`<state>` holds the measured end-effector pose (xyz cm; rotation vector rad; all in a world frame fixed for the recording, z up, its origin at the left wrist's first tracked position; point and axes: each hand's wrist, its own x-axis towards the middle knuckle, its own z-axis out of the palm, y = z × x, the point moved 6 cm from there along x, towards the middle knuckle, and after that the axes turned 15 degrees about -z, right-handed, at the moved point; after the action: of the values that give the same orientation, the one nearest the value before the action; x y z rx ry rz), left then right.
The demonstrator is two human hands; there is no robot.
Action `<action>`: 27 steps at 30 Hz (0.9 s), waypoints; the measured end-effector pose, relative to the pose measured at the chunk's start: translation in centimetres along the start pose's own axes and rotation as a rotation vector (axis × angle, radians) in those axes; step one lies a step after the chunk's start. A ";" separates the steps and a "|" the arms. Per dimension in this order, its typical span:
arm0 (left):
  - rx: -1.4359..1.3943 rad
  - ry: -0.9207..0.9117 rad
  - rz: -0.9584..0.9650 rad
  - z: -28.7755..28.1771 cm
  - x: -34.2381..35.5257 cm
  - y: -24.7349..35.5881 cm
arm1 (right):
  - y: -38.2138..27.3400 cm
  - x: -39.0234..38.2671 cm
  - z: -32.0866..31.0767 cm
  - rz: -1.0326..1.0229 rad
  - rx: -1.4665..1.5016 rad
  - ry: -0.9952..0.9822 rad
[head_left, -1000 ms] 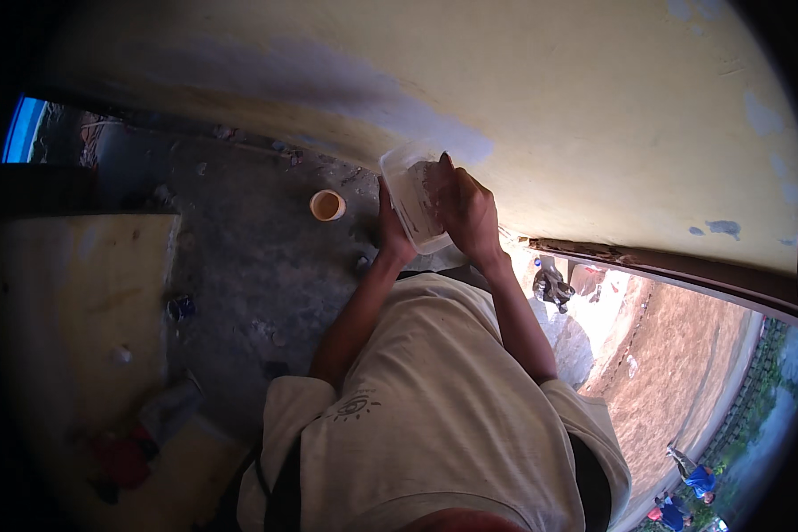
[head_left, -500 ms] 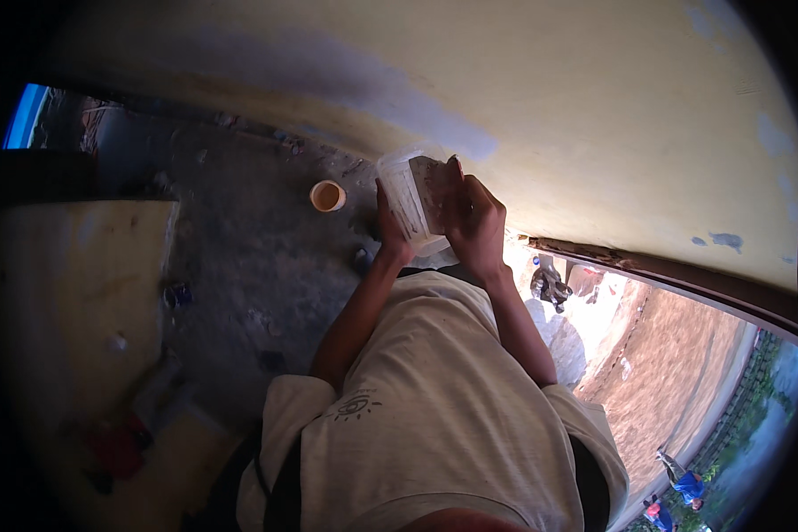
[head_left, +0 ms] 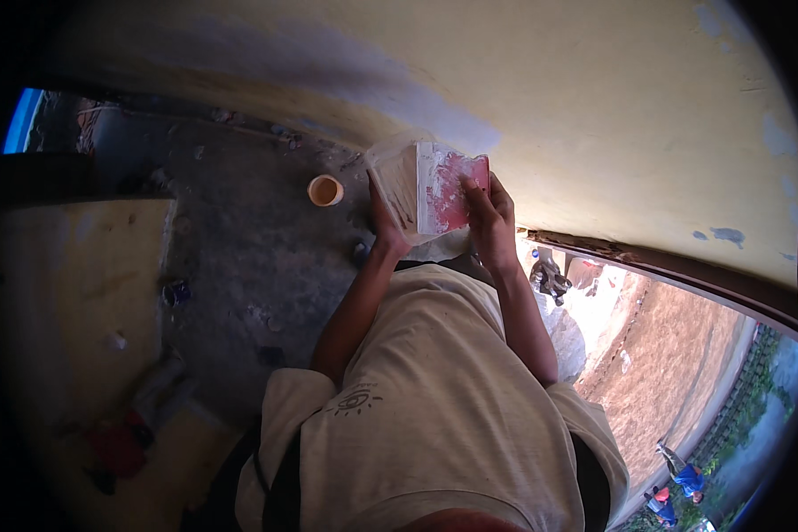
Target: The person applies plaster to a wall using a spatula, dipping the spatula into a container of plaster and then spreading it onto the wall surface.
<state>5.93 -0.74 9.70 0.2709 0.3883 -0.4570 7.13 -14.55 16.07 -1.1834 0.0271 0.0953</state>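
A translucent plastic container (head_left: 390, 182) is held in my left hand (head_left: 383, 222), whose fingers wrap round its left side. My right hand (head_left: 496, 208) grips a flat red scraper (head_left: 448, 199), smeared with white paste and with a pale straight edge, lying across the right part of the container, with my thumb on its face. Pale residue streaks the container. Both hands are in front of my shirt, near a yellowish wall (head_left: 612, 106).
An orange-rimmed cup (head_left: 325, 190) stands on the grey floor (head_left: 230, 257). A yellowish board (head_left: 80, 293) and a dark can (head_left: 176, 293) are at left. A doorway at right, framed by dark wood (head_left: 665, 275), opens onto sunlit ground (head_left: 665, 355), with people in blue (head_left: 687, 479) beyond.
My right hand has turned the scraper face up and moved slightly right, showing its red surface. The container has shifted a little up and left in my left hand.
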 end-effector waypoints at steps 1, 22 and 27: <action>-0.006 0.046 0.014 -0.2 0.2 0.0 | 0.3 0.1 -0.1 0.015 0.080 0.009; 0.093 0.182 0.274 -8.8 -3.5 8.0 | 27.1 5.6 -14.0 0.251 0.733 0.548; 0.120 0.097 0.188 -10.8 -4.2 7.9 | 24.9 10.2 -14.0 0.113 0.811 0.731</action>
<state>2.94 11.35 3.18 0.4432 0.4267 -0.2829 15.51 -17.56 -12.88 -0.3524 0.7123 -0.2387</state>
